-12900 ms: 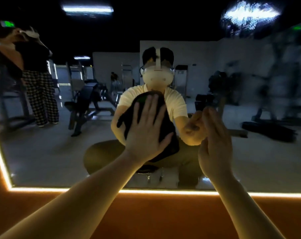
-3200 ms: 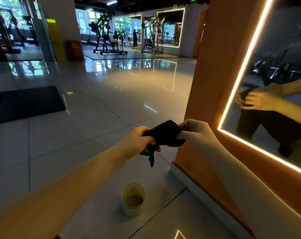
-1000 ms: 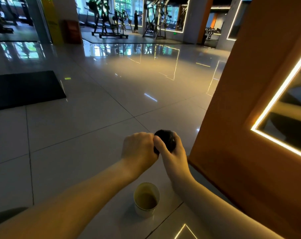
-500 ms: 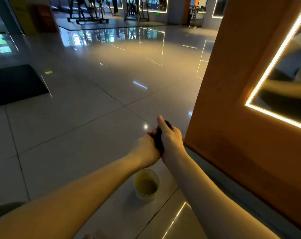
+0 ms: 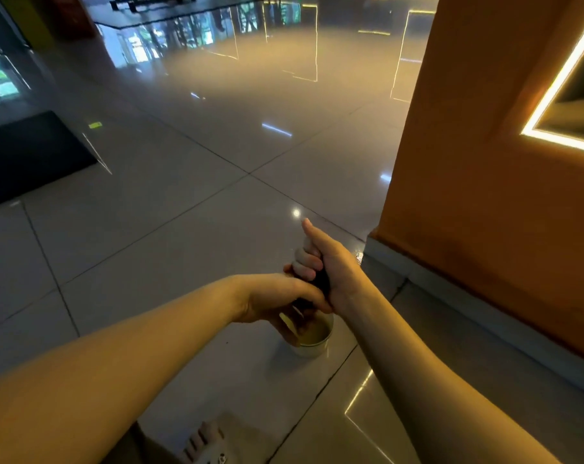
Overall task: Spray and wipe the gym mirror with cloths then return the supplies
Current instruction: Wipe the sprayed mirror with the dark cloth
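A black cloth (image 5: 320, 283) is bunched tight between both my hands, only a thin dark strip of it showing. My left hand (image 5: 277, 303) grips its lower end, fingers curled round it. My right hand (image 5: 327, 266) grips the upper end, thumb sticking up. Both hands hang right above a small pale cup (image 5: 312, 343) with dark liquid that stands on the tiled floor; my left hand hides part of its rim. The mirror (image 5: 582, 95) with its lit frame sits in the orange wall at the upper right.
The orange wall (image 5: 485, 195) with a grey skirting runs along the right. A black floor mat (image 5: 26, 155) lies at the left. Glossy tiles stretch ahead. My shoe (image 5: 203, 443) shows at the bottom edge.
My hands have come down and closer over the cup, with the cloth squeezed tighter between them. The view has tilted further down toward the floor.
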Tool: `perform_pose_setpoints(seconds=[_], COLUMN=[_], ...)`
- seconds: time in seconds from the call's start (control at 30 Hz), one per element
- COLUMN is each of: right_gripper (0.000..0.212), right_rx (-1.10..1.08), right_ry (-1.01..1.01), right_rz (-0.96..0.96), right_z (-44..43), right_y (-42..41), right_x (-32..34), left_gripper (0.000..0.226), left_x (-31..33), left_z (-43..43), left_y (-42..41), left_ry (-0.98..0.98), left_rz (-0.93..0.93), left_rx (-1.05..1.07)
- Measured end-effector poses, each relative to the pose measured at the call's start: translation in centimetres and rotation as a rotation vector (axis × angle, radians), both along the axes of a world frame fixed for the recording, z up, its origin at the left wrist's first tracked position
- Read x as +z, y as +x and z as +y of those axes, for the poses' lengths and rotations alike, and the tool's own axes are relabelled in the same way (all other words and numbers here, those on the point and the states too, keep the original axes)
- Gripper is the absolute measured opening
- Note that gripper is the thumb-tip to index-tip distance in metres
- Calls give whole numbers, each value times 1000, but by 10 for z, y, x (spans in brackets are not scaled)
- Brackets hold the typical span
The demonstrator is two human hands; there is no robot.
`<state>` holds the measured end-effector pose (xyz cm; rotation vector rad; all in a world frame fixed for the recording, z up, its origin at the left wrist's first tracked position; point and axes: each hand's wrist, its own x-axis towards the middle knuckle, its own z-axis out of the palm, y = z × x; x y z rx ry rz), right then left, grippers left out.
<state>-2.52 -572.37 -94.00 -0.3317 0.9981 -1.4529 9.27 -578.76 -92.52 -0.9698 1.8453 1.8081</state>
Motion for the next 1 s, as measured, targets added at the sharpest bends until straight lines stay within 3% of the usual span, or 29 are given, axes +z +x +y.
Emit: perform_pose_setpoints(seconds=[0.1, 0.17, 0.23, 0.37, 0.6, 0.7, 0.87, 0.93, 1.0], right_gripper=[39, 37, 33, 32, 22, 19, 38, 41, 41], right_rx=[-186, -329, -454, -535, -472, -374, -259, -224, -268], right_ry=[45, 71, 96, 116, -57, -56, -62, -67, -11], right_rz=[-11, -7, -1, -15, -115, -51, -105, -65, -72], right_z=[-5, -10, -14, -20, -16, -12, -9, -9, -13], right_y=[-8, -14, -12, 5, -3, -11, -11, -11, -15], right_x=[-16, -27, -35, -32, -23, -31, -40, -37, -33], left_gripper=[32, 47, 47, 39, 5, 19, 2, 8, 16], left_x=[-15, -19, -28, -37, -26, -21, -16, -14, -18], left_z=[0, 8, 19, 24, 12, 5, -4, -12, -13], left_y=[-5, -5, -6, -10, -15, -21, -25, -23, -21], left_ry=[-319, -714, -1068, -1277, -1075, -908, -423, -331, -374], left_rz=[-38, -9, 47, 76, 111, 29, -126, -151, -117], left_rx=[106, 173, 112, 33, 67, 38, 93, 50, 90])
